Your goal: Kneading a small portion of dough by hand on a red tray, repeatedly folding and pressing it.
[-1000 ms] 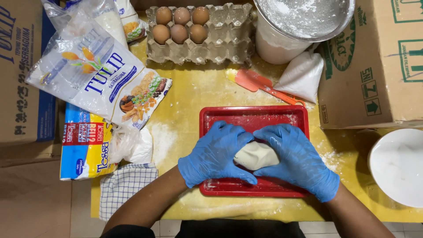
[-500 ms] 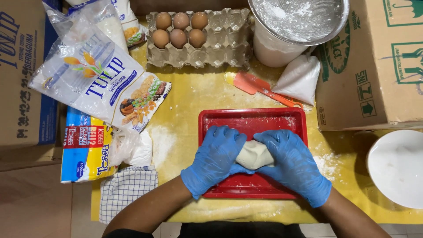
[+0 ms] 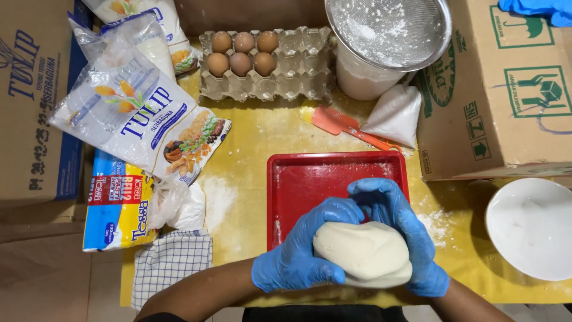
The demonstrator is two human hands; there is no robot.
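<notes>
- Counter (image 3: 268, 134): yellow and flour-dusted, it carried flour bags at 10 o'clock, an egg tray (image 3: 267, 64) at 12 and a sieve (image 3: 387, 30) on its tub at 1.
- Red tray (image 3: 310, 185): at centre, it showed only flour traces on its bare part.
- Dough ball (image 3: 364, 253): smooth and fully formed, it suggested mixing was done; it was held over the tray's 5 o'clock corner.
- Left hand (image 3: 301, 253) and right hand (image 3: 399, 229): each gloved grip was curled tightly around the dough, cupping it from opposite sides.

Single head-worn view, looking steeply down, close over yellow table (image 3: 268, 134), red tray (image 3: 316, 185) and both gloved hands near bottom edge.
</notes>
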